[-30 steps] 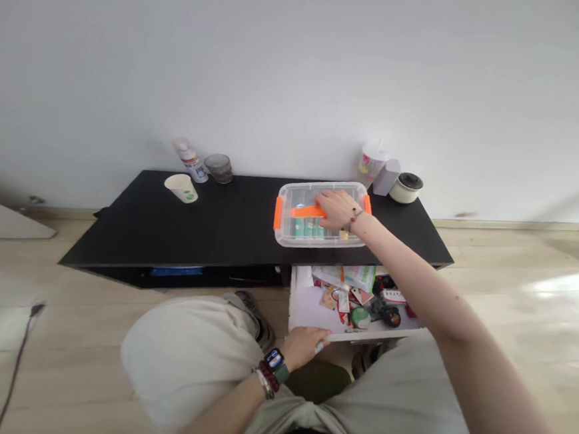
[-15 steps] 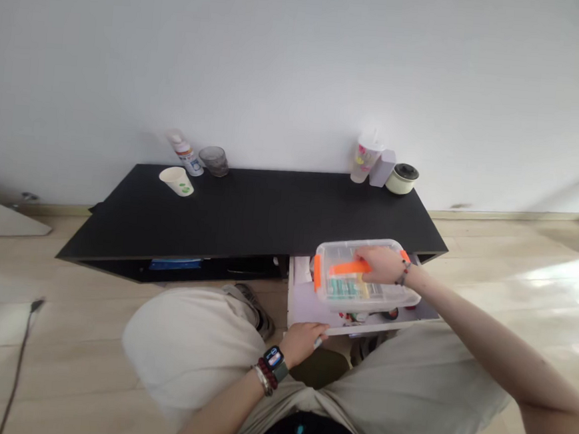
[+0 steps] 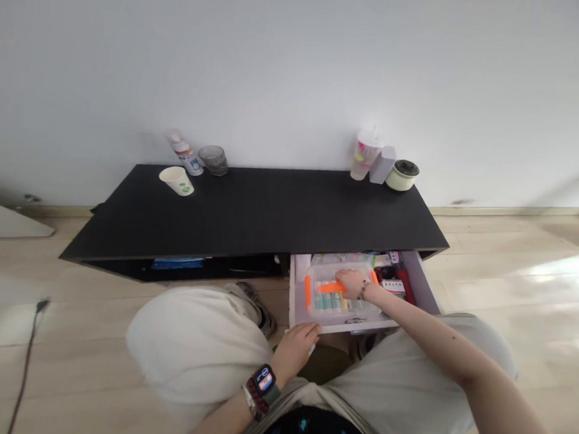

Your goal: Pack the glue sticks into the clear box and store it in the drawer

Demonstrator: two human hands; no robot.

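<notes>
Black bench [image 3: 270,209], low against the wall, with one white drawer [image 3: 297,298] pulled out under its front right corner. The clear box [image 3: 335,305] with orange latches lies in the drawer's left half on loose packets, so the box is in and the drawer is not yet shut. Right hand [image 3: 350,283], grip closed over the orange handle on the lid; left hand [image 3: 296,348], fingers curled on the drawer's front edge, thumb hidden. The box contents read only as a row of green tubes, the packets behind are too small to name, and the paper cup [image 3: 177,181] stands at the bench's back left corner.
</notes>
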